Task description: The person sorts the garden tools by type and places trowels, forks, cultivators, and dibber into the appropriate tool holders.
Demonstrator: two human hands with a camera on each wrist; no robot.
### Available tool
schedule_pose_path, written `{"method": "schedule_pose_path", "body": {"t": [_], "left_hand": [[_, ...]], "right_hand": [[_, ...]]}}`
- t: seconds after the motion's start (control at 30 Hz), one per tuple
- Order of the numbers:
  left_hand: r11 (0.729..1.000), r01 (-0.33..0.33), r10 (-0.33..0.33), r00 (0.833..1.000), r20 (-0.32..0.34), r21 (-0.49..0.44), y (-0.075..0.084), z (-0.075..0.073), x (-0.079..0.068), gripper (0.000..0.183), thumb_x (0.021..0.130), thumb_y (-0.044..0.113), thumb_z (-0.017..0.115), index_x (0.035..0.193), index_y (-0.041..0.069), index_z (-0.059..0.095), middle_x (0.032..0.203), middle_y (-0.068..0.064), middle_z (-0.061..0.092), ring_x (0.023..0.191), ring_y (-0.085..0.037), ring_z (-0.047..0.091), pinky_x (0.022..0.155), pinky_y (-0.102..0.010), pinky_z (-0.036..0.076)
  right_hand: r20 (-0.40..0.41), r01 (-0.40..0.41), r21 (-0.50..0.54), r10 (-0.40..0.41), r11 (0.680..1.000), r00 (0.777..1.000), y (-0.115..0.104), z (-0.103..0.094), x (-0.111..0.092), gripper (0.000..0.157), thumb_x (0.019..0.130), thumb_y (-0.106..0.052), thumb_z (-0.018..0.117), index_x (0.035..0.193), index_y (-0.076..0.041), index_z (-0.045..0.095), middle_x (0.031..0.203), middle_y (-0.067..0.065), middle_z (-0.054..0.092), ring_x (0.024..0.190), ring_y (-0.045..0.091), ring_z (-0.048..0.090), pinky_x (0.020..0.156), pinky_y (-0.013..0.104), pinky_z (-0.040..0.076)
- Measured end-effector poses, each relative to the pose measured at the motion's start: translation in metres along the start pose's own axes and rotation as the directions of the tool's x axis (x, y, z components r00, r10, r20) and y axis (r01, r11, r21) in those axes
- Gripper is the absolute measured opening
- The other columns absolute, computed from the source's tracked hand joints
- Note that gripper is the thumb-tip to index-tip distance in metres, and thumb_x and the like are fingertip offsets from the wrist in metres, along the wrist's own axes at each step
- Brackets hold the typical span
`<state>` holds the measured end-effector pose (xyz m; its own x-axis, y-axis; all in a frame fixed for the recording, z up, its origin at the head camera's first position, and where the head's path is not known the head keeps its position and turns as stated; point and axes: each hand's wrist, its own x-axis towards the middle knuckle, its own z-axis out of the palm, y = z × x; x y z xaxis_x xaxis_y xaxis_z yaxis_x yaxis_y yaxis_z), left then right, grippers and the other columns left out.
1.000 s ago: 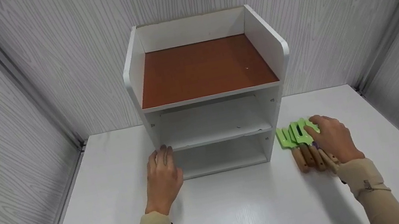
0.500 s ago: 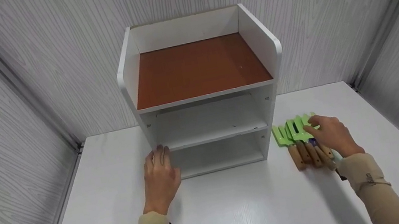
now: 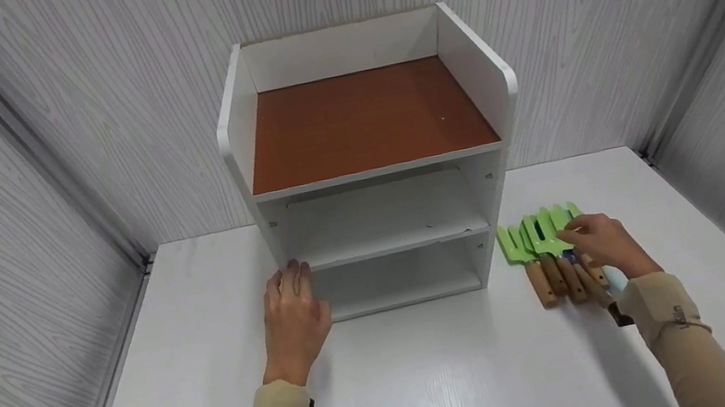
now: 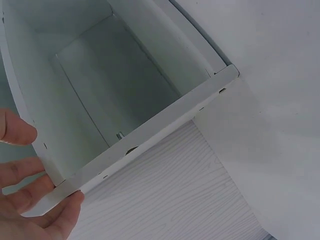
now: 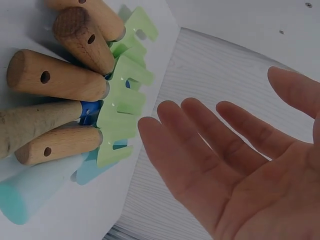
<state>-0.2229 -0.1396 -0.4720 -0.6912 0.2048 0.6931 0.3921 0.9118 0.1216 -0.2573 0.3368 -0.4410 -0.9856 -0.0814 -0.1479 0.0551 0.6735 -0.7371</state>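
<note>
White shelf (image 3: pixel 371 121) with both hands at work. The left hand (image 3: pixel 295 321) rested at the shelf's left front edge, its fingers slightly parted and touching the side panel. Right of the shelf, several green forks (image 3: pixel 554 245) with wooden handles (image 3: pixel 541 284) lay bunched on the table (image 3: pixel 406 373), a pale blue tool (image 5: pixel 42 190) among them. The right hand (image 3: pixel 606 244) hung over the forks — fingers extended, thumb apart — though whether its fingertips made contact could not be told.
</note>
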Motion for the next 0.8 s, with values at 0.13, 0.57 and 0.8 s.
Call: {"method": "schedule_pose_path", "body": {"t": [0.13,0.57,0.8], "left_hand": [[1.000,-0.002,0.002,1.000,-0.010,-0.006,0.000,0.002,0.002,0.049,0.079,-0.001,0.073,0.125,-0.015,0.060,0.126,-0.029,0.061,0.112,-0.049,0.057,0.097,-0.055,0.050],[1.000,0.005,-0.005,1.000,-0.015,-0.019,0.003,0.004,0.000,0.051,0.078,-0.001,0.074,0.125,-0.016,0.060,0.125,-0.030,0.060,0.112,-0.050,0.057,0.094,-0.055,0.051],[0.999,0.031,-0.032,0.999,-0.012,-0.045,0.005,0.003,0.000,0.051,0.078,-0.002,0.073,0.125,-0.016,0.060,0.126,-0.031,0.060,0.113,-0.051,0.056,0.094,-0.056,0.051]], "right_hand": [[0.011,-0.045,0.046,0.045,0.998,0.999,0.004,-0.002,0.001,0.060,0.107,-0.034,0.049,0.137,0.017,0.047,0.131,0.040,0.053,0.110,0.048,0.061,0.086,0.055,0.057],[0.073,-0.133,0.114,0.125,0.985,0.989,0.013,-0.002,0.002,0.063,0.106,-0.034,0.048,0.137,0.020,0.043,0.127,0.036,0.055,0.111,0.047,0.060,0.088,0.058,0.055],[0.120,-0.126,0.133,0.110,0.983,0.987,0.016,-0.003,0.004,0.065,0.107,-0.035,0.047,0.141,0.020,0.040,0.131,0.038,0.053,0.113,0.045,0.061,0.088,0.056,0.055]]}}
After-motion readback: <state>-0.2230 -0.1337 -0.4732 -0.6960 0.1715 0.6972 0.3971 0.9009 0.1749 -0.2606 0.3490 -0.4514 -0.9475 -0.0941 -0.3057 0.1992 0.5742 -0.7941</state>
